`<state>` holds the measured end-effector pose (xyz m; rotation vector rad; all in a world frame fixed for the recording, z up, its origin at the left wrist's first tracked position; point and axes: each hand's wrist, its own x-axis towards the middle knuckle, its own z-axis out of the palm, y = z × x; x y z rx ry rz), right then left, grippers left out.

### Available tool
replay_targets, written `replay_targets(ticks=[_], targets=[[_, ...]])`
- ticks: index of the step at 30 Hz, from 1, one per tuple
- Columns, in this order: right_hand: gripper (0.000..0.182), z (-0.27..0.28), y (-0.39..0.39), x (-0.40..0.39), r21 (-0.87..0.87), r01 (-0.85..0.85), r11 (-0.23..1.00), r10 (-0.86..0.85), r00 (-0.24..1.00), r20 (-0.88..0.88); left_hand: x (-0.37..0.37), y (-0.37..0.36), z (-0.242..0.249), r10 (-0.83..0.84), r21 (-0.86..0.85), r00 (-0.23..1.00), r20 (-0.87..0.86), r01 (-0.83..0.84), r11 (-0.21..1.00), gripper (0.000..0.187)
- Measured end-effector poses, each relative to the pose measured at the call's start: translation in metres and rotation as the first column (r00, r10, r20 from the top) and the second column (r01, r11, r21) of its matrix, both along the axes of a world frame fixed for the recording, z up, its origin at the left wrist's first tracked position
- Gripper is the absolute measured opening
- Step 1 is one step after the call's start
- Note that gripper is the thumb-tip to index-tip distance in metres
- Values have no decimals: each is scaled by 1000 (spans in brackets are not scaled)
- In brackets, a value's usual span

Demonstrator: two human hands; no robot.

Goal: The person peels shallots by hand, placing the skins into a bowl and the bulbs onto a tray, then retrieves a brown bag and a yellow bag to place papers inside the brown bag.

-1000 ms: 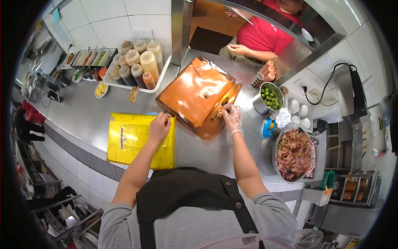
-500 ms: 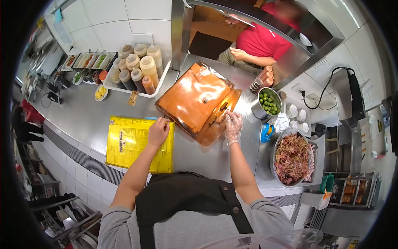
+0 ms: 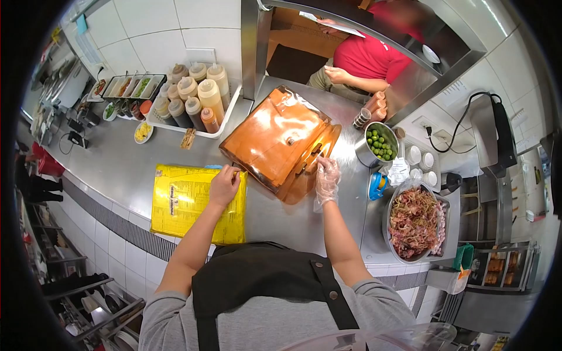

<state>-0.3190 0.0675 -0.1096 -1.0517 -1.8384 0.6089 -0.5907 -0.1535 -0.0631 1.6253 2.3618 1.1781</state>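
A flat clear plastic bag of orange-brown contents (image 3: 275,137) lies on the steel counter in front of me. At its right edge, my gloved right hand (image 3: 328,178) pinches the loose plastic. My bare left hand (image 3: 225,186) is closed over the upper right part of a yellow wrapped package (image 3: 181,202), fingertips beside the near left edge of the bag. What those fingers hold, if anything, is too small to make out. The yellow package lies at the counter's front edge.
A white tray (image 3: 219,131) of squeeze bottles stands back left. To the right are a metal pot of green limes (image 3: 380,142), a blue tape dispenser (image 3: 376,186) and a bowl of shredded meat (image 3: 413,225). Behind the pass-through opening stands a person in red (image 3: 369,61).
My hands and the bag have barely moved. Behind the opening, the white sheet in the other person's hand has shifted up and to the left.
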Motion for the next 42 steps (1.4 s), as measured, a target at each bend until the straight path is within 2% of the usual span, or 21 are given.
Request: replay_targets(ticks=[4, 7, 10, 12, 15, 20, 25, 35, 36, 37, 39, 40, 41, 42], targets=[[27, -6, -7, 5, -61, 48, 997, -47, 999, 20, 0, 0, 0, 0, -7, 1000, 9, 0, 1000, 7], [30, -15, -9, 12, -113, -4, 994, 4, 1000, -3, 0, 0, 0, 6, -15, 1000, 8, -6, 1000, 7], [31, -11, -21, 20, -63, 1, 998, -4, 999, -53, 1, -1, 2, -2, 2, 1000, 20, 2, 1000, 7], [32, -17, -9, 20, -1, 67, 998, -67, 992, 106, -1, 3, 0, 0, 3, 1000, 12, 0, 1000, 8], [35, -34, -7, 26, 53, 64, 997, -69, 993, 101, -1, 2, 2, 0, -16, 1000, 13, 0, 1000, 9], [39, -34, -9, 23, 37, 40, 999, -42, 998, 49, 2, -1, 0, 3, 7, 1000, 20, -3, 1000, 8], [39, -32, -10, 22, 40, 58, 998, -63, 988, 142, 1, -1, -1, 5, 8, 1000, 31, -6, 1000, 7], [33, -31, 1, 22, 96, 64, 993, -80, 982, 173, -1, -1, -1, 0, -11, 1000, 20, 0, 1000, 8], [26, -18, 13, 23, -177, 105, 979, -66, 975, 211, -1, -1, -4, -2, -7, 1000, 3, 2, 1000, 8], [19, 2, 25, 17, -433, 147, 889, -42, 969, 242, -3, 0, -6, -4, 0, 1000, -14, 4, 1000, 9], [15, 124, 19, -30, -322, 352, 879, -273, 925, 265, -3, -1, -4, -9, -19, 1000, 1, 9, 1000, 9], [19, 143, 36, -35, 336, 141, 931, -306, 805, 508, -1, 0, -3, -13, -30, 1000, 20, 14, 999, 9], [16, 135, 69, -58, 402, 143, 905, -197, 976, 96, 0, 0, -3, -30, -34, 999, 19, 31, 999, 9], [8, 179, 66, -75, 317, -21, 948, 13, 1000, 27, 1, 1, -3, -20, -23, 999, 35, 21, 1000, 9]])
